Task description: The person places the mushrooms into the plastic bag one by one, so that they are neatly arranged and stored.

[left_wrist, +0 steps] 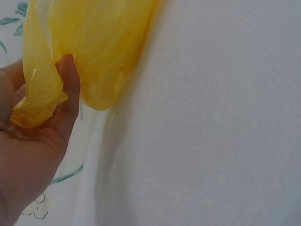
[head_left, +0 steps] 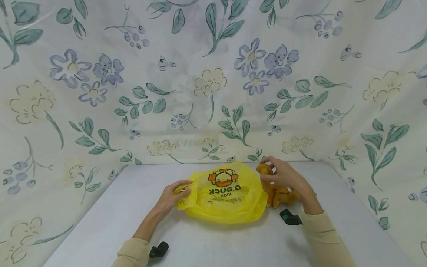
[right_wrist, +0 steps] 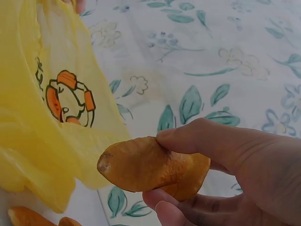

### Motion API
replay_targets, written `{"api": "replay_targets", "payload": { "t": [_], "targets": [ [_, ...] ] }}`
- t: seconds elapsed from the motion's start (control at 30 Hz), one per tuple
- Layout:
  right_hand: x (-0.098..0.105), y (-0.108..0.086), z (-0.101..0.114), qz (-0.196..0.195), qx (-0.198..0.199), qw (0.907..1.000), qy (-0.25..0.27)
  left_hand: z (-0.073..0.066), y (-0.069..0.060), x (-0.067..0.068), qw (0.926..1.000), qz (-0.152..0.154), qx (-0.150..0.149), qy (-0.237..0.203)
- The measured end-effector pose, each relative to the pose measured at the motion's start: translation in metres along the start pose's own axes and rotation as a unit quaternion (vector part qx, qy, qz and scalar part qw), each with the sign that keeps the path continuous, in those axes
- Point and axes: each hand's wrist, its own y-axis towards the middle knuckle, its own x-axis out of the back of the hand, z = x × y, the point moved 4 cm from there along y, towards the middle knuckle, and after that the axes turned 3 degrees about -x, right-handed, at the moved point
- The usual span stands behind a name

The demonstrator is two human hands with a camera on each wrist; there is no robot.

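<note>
Pinches an orange-brown mushroom [right_wrist: 146,165] between thumb and fingers of the right grip [head_left: 285,174], right of centre in the head view, beside the right edge of a yellow G.Duck Kids plastic bag [head_left: 221,209]. Grasps the bag's left end in the left grip [head_left: 169,196], left of centre. Has more orange-brown mushrooms [head_left: 282,197] piled on the white table [head_left: 207,244], lower right of centre, and floral cloth [head_left: 186,111] across the upper frame.

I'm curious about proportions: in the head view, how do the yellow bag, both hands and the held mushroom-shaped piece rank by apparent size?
1. Yellow bag
2. Left hand and right hand: too alike to rank
3. Mushroom-shaped piece, partly covered
</note>
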Motion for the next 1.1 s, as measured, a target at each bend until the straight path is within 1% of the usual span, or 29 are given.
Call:
{"api": "replay_targets", "payload": {
  "t": [0.07, 0.3, 0.5, 0.6, 0.73, 0.97, 1.1],
  "targets": [
    [-0.003, 0.002, 0.002, -0.003, 0.009, 0.9999, -0.005, 0.000, 0.000, 0.001, 1.0000, -0.001, 0.000, 0.004],
    [-0.015, 0.006, 0.014, 0.006, 0.021, 0.9994, 0.028, 0.001, 0.000, 0.001, 0.9999, -0.003, -0.008, 0.010],
    [-0.023, 0.011, 0.021, 0.013, 0.027, 0.9987, 0.040, -0.001, 0.000, 0.001, 0.9999, -0.007, -0.001, 0.008],
    [-0.028, 0.013, 0.024, 0.019, 0.029, 0.9987, 0.036, -0.002, 0.000, 0.001, 1.0000, -0.007, 0.002, 0.007],
    [-0.031, 0.015, 0.029, 0.018, 0.032, 0.9989, 0.028, -0.003, 0.002, 0.001, 1.0000, -0.007, -0.001, 0.005],
    [-0.038, 0.018, 0.035, 0.021, 0.026, 0.9980, 0.053, -0.003, 0.001, 0.002, 1.0000, -0.007, 0.002, 0.007],
    [-0.042, 0.021, 0.042, 0.016, 0.041, 0.9977, 0.052, -0.002, 0.000, 0.002, 1.0000, -0.006, -0.005, 0.005]
  ]
}}
